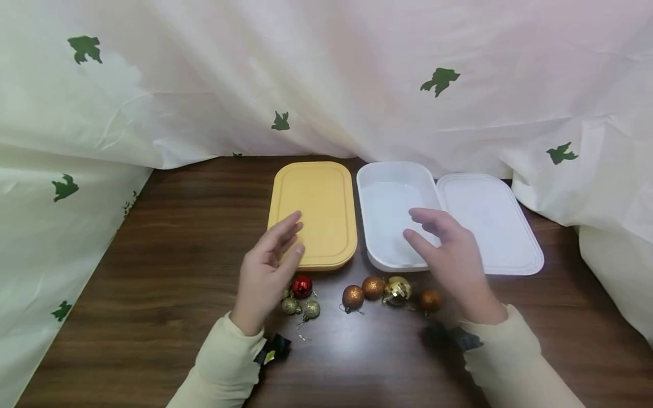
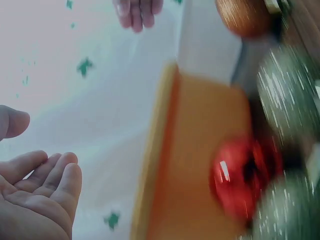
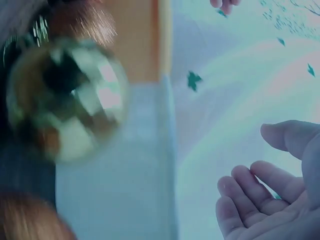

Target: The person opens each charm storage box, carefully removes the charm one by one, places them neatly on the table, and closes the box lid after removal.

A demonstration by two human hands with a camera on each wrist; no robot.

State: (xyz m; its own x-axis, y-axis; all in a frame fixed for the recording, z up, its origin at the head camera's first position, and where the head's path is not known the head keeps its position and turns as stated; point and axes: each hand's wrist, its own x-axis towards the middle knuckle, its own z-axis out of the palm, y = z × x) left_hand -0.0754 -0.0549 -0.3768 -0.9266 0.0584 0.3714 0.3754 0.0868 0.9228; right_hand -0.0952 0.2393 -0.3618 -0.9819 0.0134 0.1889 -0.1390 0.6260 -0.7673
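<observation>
My left hand (image 1: 265, 272) hovers over the near left corner of a yellow box (image 1: 316, 209) with its lid on, fingers loosely bent around nothing. Over the near right part of an uncovered white box (image 1: 393, 221) is my right hand (image 1: 454, 260), thumb and fingers apart. Below the left hand lie a red bauble (image 1: 302, 286) and small glittery gold-green baubles (image 1: 312, 309). Copper baubles (image 1: 353, 297) and a mirrored gold bauble (image 1: 397, 290) rest in front of the white box. Both wrist views show the palms holding nothing.
A white lid (image 1: 484, 221) lies flat to the right of the white box. The brown wooden table (image 1: 168, 255) is bordered at the back and sides by a pale curtain (image 1: 326, 73) with green bird shapes.
</observation>
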